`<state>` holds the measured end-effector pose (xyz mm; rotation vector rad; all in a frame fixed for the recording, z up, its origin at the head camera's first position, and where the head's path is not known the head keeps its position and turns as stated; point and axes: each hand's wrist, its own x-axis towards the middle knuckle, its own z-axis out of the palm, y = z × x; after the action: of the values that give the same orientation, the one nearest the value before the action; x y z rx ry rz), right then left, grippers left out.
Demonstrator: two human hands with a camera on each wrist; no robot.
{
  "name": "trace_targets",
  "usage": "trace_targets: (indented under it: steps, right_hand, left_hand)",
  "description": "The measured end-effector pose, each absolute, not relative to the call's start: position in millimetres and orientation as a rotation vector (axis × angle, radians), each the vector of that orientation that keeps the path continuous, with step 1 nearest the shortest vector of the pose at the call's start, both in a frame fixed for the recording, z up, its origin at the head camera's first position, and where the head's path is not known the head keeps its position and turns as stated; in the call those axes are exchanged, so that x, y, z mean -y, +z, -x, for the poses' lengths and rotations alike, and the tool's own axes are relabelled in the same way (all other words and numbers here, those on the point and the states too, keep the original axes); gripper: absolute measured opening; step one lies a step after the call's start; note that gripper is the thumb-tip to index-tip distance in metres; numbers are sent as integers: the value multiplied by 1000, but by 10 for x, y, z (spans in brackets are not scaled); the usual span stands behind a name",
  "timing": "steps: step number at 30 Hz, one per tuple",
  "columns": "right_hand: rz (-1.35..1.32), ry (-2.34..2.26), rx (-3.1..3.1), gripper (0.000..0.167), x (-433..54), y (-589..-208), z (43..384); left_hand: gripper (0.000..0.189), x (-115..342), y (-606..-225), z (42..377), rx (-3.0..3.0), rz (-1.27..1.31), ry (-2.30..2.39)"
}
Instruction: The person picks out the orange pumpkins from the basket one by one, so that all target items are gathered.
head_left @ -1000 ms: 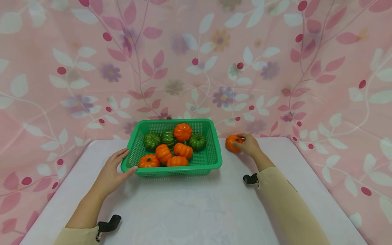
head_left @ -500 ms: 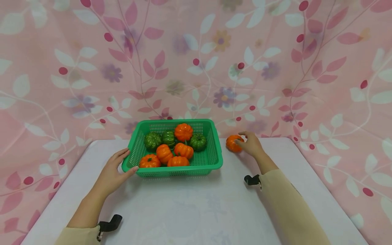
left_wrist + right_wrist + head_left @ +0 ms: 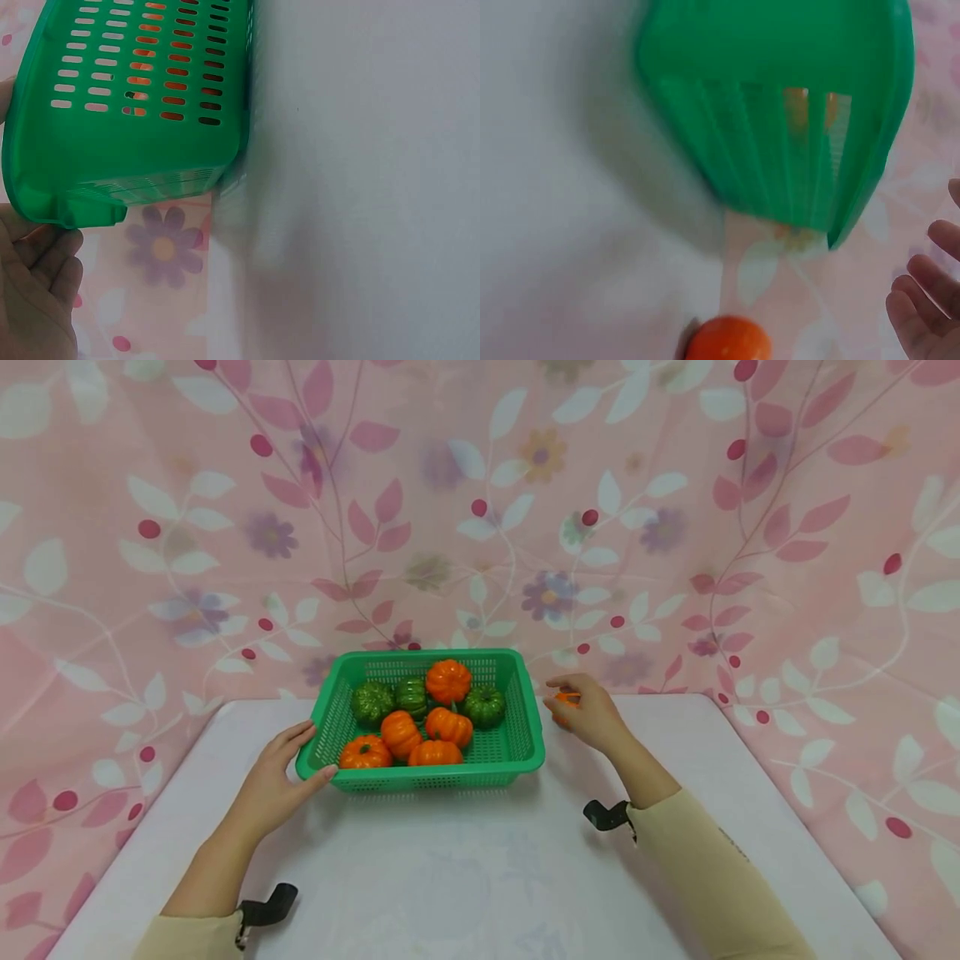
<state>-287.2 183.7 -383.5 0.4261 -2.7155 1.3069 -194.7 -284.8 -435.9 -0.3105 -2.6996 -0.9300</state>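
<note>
On the table stands a green plastic basket (image 3: 531, 752) of small pumpkins. My left hand (image 3: 273, 785) rests at its front left corner, fingers along the left rim and thumb on the front rim. In the left wrist view, its bent fingertips touch the rim from outside. To the right of the basket, my right hand (image 3: 588, 714) is raised in front of a single orange pumpkin (image 3: 570, 696), hiding most of it. The right wrist view shows that pumpkin (image 3: 729, 341) on the table, apart from the loosely spread fingers (image 3: 928, 271), which hold nothing.
Inside the basket lie several orange pumpkins (image 3: 448, 727) and three green ones (image 3: 483, 707). The white-covered table (image 3: 450, 868) ends at a pink floral cloth (image 3: 480, 485) hanging behind. A black wrist camera mount (image 3: 270, 906) sticks out at each sleeve.
My right hand has let go of the orange pumpkin and moved left across it, nearer the basket. The left hand and the basket stay in place.
</note>
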Motion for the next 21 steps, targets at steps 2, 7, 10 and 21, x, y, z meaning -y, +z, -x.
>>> trace_targets:
  steps: [2, 7, 10, 21]
  right_hand:
    - [-488, 1330, 2692, 37, -1725, -3826, 2827]
    - [-611, 1312, 2732, 35, -1404, -3840, 2741]
    - [-607, 1316, 2753, 35, -1232, -3837, 2722]
    - [-539, 1304, 2873, 43, -785, -3911, 2835]
  left_hand:
    - [81, 2850, -4358, 1949, 2699, 309, -931]
    - [81, 2857, -4360, 1944, 2708, 304, -935]
    - [81, 2857, -4359, 1941, 2712, 306, -934]
    - [81, 2852, -4350, 1940, 2703, 310, -937]
